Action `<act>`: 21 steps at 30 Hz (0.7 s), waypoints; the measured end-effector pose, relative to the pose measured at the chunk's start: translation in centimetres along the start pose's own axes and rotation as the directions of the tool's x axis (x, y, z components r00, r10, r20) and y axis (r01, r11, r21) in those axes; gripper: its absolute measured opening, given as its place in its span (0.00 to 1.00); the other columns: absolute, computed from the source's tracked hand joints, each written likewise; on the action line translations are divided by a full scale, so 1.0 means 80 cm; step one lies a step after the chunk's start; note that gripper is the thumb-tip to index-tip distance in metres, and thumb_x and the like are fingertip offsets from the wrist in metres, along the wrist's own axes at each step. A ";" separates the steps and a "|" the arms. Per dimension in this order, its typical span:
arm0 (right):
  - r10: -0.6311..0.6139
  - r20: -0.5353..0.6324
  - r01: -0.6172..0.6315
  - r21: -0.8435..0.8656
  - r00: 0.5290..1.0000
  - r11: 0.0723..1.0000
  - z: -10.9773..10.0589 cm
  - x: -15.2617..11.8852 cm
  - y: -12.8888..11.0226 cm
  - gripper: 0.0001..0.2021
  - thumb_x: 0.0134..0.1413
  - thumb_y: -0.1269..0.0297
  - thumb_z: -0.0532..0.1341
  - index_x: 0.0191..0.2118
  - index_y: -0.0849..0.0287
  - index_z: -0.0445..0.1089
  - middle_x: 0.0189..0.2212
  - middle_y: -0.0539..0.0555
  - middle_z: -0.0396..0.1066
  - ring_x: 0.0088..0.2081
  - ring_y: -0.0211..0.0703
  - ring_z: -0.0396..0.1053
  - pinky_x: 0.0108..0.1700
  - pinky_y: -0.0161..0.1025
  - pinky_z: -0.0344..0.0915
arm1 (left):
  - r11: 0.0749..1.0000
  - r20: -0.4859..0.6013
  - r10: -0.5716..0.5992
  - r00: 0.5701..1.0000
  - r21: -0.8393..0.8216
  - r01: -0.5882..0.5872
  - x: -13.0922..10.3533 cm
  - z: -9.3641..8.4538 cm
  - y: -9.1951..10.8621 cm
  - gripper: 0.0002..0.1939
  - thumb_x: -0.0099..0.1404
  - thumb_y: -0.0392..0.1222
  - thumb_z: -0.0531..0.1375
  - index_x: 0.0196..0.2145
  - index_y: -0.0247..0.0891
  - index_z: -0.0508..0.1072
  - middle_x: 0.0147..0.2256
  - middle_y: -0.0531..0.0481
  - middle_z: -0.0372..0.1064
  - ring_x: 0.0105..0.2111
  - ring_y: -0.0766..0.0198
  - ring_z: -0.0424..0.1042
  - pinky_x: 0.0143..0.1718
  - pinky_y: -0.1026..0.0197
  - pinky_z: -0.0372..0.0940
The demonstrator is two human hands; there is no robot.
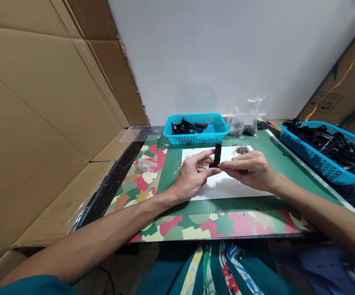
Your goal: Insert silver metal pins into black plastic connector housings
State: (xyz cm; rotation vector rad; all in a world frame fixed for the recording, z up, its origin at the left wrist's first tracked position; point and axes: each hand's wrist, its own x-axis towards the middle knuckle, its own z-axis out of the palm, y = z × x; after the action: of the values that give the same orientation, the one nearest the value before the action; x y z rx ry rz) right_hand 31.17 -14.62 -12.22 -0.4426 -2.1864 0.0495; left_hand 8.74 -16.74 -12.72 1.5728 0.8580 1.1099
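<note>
Above a white sheet [226, 187], my left hand [192, 175] holds a black part [217, 155] upright between thumb and fingers. My right hand [252, 170] touches the lower end of that part with pinched fingertips. A thin metal rod [239, 180] sticks out below the right fingers. Whatever the right fingertips pinch is too small to make out. Small metal pieces [241, 150] lie in a pile behind my right hand, with others partly hidden behind my left fingers.
A blue basket [195, 139] with black parts stands at the back; another blue basket [324, 163] with black parts is at the right. Plastic bags [250, 125] of small pieces stand near the wall. Cardboard [42, 102] rises on the left. A clear bag [145, 164] lies on the mat.
</note>
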 end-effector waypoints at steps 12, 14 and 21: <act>0.050 0.008 -0.050 0.040 0.999 0.998 -0.011 0.004 0.005 0.06 0.67 0.67 0.66 0.41 0.57 0.82 0.26 0.51 0.81 0.20 0.33 0.69 0.24 0.33 0.62 | 0.992 0.155 -0.060 0.986 0.121 0.041 -0.004 -0.006 0.000 0.31 0.76 0.64 0.56 0.52 0.34 0.82 0.34 0.44 0.80 0.16 0.72 0.64 0.16 0.66 0.57; 0.051 0.022 -0.052 0.049 0.998 0.997 -0.013 0.005 0.006 0.06 0.68 0.68 0.66 0.41 0.58 0.82 0.28 0.52 0.82 0.23 0.35 0.72 0.25 0.33 0.64 | 0.990 0.080 -0.029 0.996 0.138 0.018 -0.002 -0.005 0.001 0.28 0.74 0.63 0.59 0.54 0.37 0.80 0.38 0.45 0.80 0.19 0.71 0.67 0.19 0.66 0.61; 0.125 0.101 -0.130 0.048 0.987 0.990 -0.011 0.002 0.015 0.08 0.69 0.66 0.64 0.40 0.58 0.82 0.26 0.51 0.81 0.22 0.35 0.72 0.26 0.33 0.64 | 0.869 -0.073 0.129 0.989 0.489 -0.077 0.001 -0.005 0.006 0.13 0.65 0.49 0.72 0.41 0.39 0.80 0.42 0.49 0.80 0.29 0.67 0.71 0.31 0.63 0.67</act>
State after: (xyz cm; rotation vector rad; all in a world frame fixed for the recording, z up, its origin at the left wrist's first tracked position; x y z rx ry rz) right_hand 32.13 -13.57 -11.82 -0.5591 -2.2439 0.2041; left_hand 8.42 -16.64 -12.20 2.0062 1.2040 1.1133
